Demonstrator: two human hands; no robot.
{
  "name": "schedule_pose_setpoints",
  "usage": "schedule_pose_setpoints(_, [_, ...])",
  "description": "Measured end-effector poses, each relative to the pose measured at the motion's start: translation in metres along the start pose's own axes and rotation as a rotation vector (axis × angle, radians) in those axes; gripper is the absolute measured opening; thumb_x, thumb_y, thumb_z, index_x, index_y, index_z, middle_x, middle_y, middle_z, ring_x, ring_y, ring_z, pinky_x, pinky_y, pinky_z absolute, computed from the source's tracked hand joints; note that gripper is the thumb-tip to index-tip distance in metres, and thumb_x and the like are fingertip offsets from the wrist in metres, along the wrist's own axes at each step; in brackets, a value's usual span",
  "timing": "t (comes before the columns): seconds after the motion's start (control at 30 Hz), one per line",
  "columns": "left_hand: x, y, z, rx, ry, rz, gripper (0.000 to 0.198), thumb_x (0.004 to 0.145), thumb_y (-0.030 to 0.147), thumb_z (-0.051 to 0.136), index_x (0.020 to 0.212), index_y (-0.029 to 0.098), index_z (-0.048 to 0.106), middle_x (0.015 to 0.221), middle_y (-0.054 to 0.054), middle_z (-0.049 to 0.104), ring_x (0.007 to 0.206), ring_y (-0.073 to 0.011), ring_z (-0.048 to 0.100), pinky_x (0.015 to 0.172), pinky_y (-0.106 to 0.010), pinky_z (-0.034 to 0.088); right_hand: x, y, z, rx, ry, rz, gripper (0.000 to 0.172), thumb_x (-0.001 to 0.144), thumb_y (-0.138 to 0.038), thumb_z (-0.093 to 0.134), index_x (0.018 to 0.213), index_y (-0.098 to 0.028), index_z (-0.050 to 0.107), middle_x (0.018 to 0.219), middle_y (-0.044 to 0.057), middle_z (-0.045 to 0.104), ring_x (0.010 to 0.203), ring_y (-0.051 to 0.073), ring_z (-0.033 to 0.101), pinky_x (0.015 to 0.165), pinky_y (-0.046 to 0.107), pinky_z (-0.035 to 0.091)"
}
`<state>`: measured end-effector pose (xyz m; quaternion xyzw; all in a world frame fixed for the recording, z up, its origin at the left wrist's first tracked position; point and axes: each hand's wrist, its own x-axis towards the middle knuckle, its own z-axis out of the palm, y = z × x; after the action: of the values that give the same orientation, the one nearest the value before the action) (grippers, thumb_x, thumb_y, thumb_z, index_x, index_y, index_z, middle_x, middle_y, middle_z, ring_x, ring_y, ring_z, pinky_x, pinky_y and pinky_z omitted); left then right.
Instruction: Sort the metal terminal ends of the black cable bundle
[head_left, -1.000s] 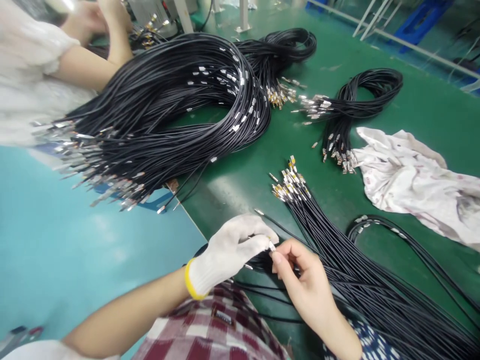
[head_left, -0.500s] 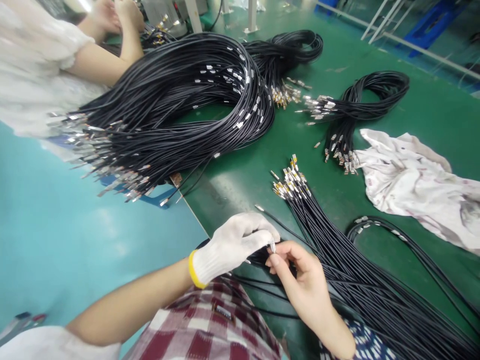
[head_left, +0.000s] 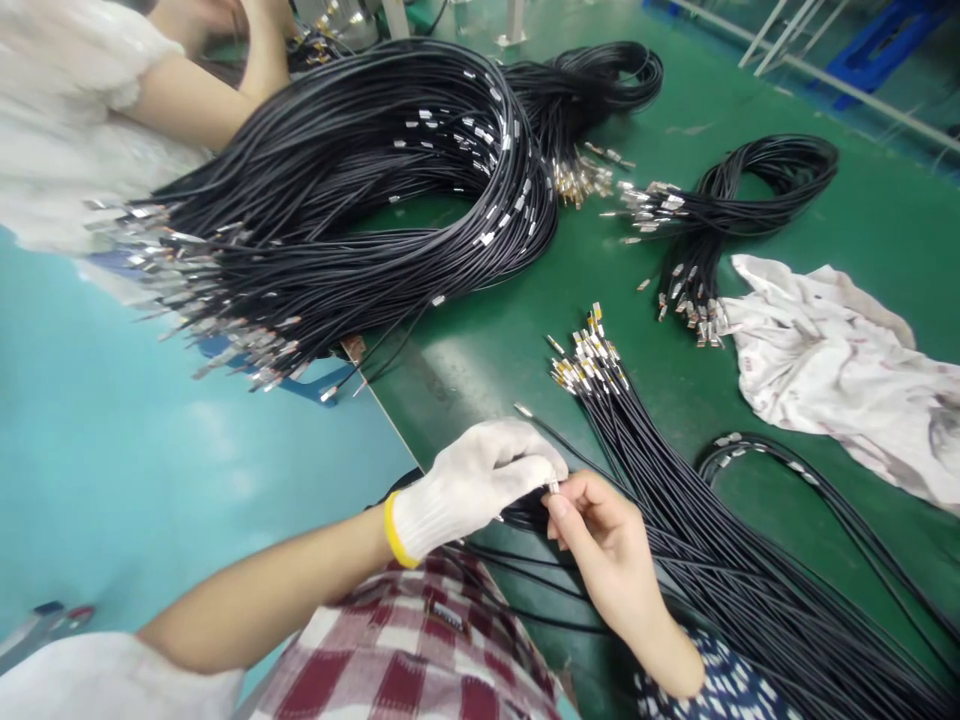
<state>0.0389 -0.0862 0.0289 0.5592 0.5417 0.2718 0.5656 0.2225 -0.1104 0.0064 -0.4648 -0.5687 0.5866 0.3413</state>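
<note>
Green table: two hands, one terminal

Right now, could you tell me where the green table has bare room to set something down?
Bare green table lies right of the far coil, above the cloth. A smaller patch sits between the big bundle and the fanned wires. It is crowded around both hands.

Gloved left hand and bare right hand pinch a cable terminal; black cables alongside.
</note>
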Motion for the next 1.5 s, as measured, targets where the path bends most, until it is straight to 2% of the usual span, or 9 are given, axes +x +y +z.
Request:
schedule_pose_setpoints(0.2, [0.0024,-0.0003,-0.0010,-0.010,0.001,0.072,0.021,0.092,0.026,0.055,0.090,0.021,0.075,0.094,0.003,0.072,0.091,-0.0117,0.064,0.083,-0.021,0.046,0.0014,-0.0017,-0.0004,-0.005,0.016,-0.028,0.031,0.099,-0.035,0.059,0.072,-0.020,0.054,0.060,-0.003,0.051,0.053,0.013,0.044,0.051,0.024,0.036])
schedule_pose_setpoints(0.57, [0.0014,-0.0008,-0.0006,-0.028,-0.004,0.056,0.021,0.091,0.027,0.055,0.089,0.022,0.075,0.092,0.004,0.071,0.087,-0.0106,0.064,0.078,-0.021,0.046,0.0029,-0.0047,-0.0018,-0.075,0.053,-0.083,0.030,0.098,-0.031,0.059,0.070,-0.020,0.053,0.062,-0.004,0.043,0.056,0.013,0.038,0.052,0.024,0.032])
schedule_pose_setpoints(0.7, [0.0019,0.0003,0.0000,-0.020,-0.004,0.049,0.020,0.091,0.026,0.055,0.089,0.022,0.074,0.092,0.004,0.071,0.088,-0.0112,0.064,0.081,-0.022,0.046,0.0038,-0.0055,-0.0014,-0.071,0.074,-0.087,0.033,0.098,-0.034,0.060,0.069,-0.020,0.052,0.061,-0.004,0.042,0.054,0.012,0.038,0.050,0.023,0.032])
schedule_pose_setpoints(0.87, [0.0035,0.0066,-0.0011,0.017,0.006,0.094,0.021,0.090,0.019,0.055,0.083,0.022,0.074,0.089,0.005,0.073,0.090,-0.0116,0.063,0.086,-0.022,0.045,0.0063,-0.0075,-0.0019,-0.026,0.036,-0.038,0.035,0.097,-0.043,0.061,0.072,-0.020,0.056,0.064,-0.002,0.049,0.056,0.014,0.042,0.051,0.024,0.036])
schedule_pose_setpoints(1.0, [0.0050,0.0090,-0.0022,0.022,-0.014,0.114,0.022,0.089,0.017,0.054,0.075,0.021,0.071,0.084,0.005,0.073,0.087,-0.0122,0.062,0.084,-0.023,0.044,0.0081,-0.0095,-0.0028,0.014,0.004,-0.047,0.031,0.098,-0.042,0.061,0.076,-0.020,0.064,0.059,-0.003,0.048,0.052,0.014,0.043,0.051,0.025,0.038])
schedule_pose_setpoints(1.2, [0.0055,0.0064,-0.0017,0.029,0.008,0.112,0.022,0.088,0.017,0.054,0.081,0.022,0.074,0.086,0.005,0.073,0.086,-0.0120,0.062,0.081,-0.022,0.044,0.0071,-0.0086,-0.0019,-0.018,0.050,-0.056,0.028,0.097,-0.038,0.063,0.077,-0.020,0.066,0.069,0.002,0.063,0.060,0.016,0.055,0.055,0.025,0.043])
schedule_pose_setpoints(1.33, [0.0051,0.0076,-0.0012,-0.004,-0.011,0.121,0.024,0.089,0.017,0.052,0.085,0.021,0.075,0.086,0.004,0.073,0.085,-0.0120,0.063,0.080,-0.022,0.045,0.0059,-0.0056,-0.0015,-0.055,0.076,-0.069,0.031,0.098,-0.040,0.061,0.075,-0.019,0.064,0.064,0.000,0.057,0.055,0.015,0.046,0.053,0.024,0.039])
schedule_pose_setpoints(1.5, [0.0057,0.0083,-0.0015,-0.001,-0.025,0.119,0.023,0.090,0.018,0.051,0.085,0.021,0.074,0.086,0.004,0.073,0.085,-0.0114,0.063,0.082,-0.021,0.045,0.0063,-0.0047,-0.0015,-0.083,0.062,-0.081,0.036,0.099,-0.043,0.059,0.072,-0.020,0.058,0.062,-0.001,0.053,0.055,0.014,0.043,0.053,0.024,0.036])
